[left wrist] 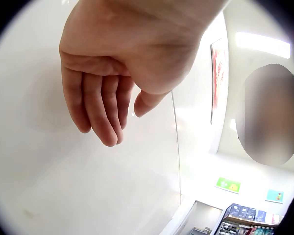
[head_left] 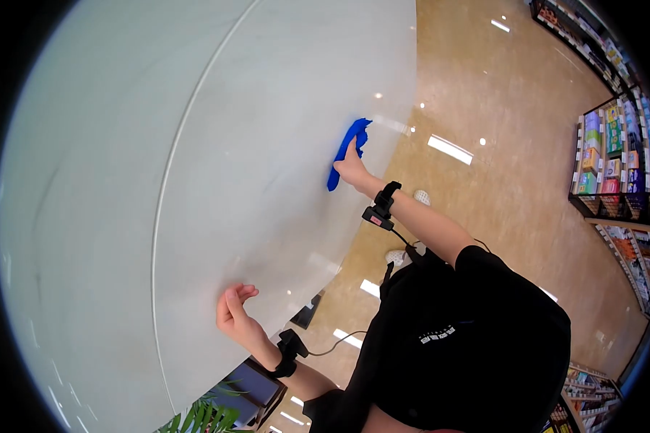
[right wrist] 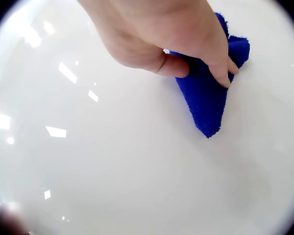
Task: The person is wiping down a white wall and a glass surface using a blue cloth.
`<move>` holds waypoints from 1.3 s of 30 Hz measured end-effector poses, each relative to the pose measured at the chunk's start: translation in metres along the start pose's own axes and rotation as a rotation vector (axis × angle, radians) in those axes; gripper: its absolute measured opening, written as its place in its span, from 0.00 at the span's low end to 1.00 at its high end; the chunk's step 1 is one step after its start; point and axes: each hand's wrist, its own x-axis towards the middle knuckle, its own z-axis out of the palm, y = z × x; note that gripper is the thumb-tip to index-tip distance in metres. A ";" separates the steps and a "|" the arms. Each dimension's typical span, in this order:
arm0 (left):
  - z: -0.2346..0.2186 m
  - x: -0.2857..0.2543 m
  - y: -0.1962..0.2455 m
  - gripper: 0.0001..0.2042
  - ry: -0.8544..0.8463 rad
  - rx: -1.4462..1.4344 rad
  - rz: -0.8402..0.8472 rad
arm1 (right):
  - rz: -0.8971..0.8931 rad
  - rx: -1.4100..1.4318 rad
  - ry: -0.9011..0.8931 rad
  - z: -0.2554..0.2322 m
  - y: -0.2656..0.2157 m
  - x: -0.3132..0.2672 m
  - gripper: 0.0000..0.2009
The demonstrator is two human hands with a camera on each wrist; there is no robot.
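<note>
A folded blue cloth (right wrist: 203,100) with a fuzzy edge lies against a large glossy white panel (head_left: 267,94). My right hand (head_left: 352,167) grips it, thumb on one side and fingertips on the other in the right wrist view. One corner of the cloth pokes out past the fingers. Lower down in the head view, my left hand (head_left: 236,312) is held close to the same panel with nothing in it. Its fingers (left wrist: 99,110) hang loosely bent in the left wrist view, with the thumb apart from them.
A thin seam (head_left: 155,216) curves along the panel. Beyond the panel's edge, a shiny tan floor (head_left: 498,94) leads to stocked store shelves (head_left: 610,155). Green plant leaves (head_left: 206,417) and a dark screen-like object (head_left: 251,386) are near the panel's lower edge.
</note>
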 end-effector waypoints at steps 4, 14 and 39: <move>0.010 0.006 0.004 0.16 0.057 0.012 -0.001 | 0.189 0.153 -0.080 -0.004 0.037 0.011 0.47; -0.005 0.003 0.021 0.23 0.171 0.154 -0.010 | 0.574 0.446 -0.105 0.004 0.095 0.028 0.46; 0.014 0.017 -0.023 0.16 0.051 0.002 -0.031 | 0.394 0.704 -0.193 0.000 0.053 0.012 0.48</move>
